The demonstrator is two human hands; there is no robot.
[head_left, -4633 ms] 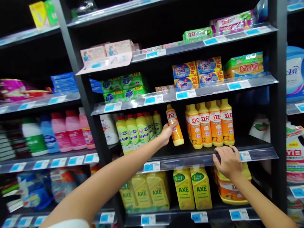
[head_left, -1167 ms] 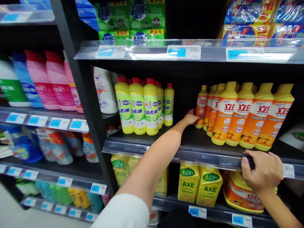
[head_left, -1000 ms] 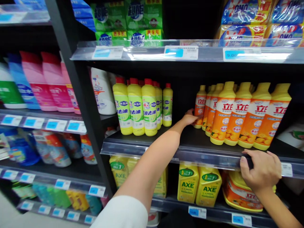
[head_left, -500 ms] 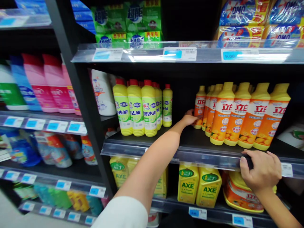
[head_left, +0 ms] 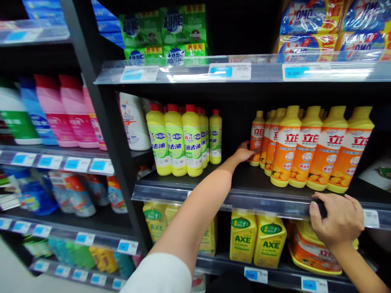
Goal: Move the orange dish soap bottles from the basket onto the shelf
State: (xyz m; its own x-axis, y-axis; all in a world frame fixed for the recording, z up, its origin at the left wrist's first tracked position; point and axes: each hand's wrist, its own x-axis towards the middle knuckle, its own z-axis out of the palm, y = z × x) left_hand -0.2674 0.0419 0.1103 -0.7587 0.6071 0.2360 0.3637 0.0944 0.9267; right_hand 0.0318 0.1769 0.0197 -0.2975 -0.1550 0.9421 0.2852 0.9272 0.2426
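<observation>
My left hand (head_left: 244,154), the nearer, touches the lower left side of an upright orange-and-yellow plastic bottle (head_left: 257,136) deep on the black shelf (head_left: 244,174). My right hand (head_left: 340,217) half-curls over its front edge; I can't tell whether either grips.

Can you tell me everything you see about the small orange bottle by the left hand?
The orange-and-yellow, plastic-looking bottle is slim, with a narrow yellow neck and top and a yellow base. Its orange label has a white band with big red writing; smaller print is too blurry to read. It stands upright on the black shelf, left of other orange bottles. The person's left hand touches its lower left side, covering part of it.
</observation>
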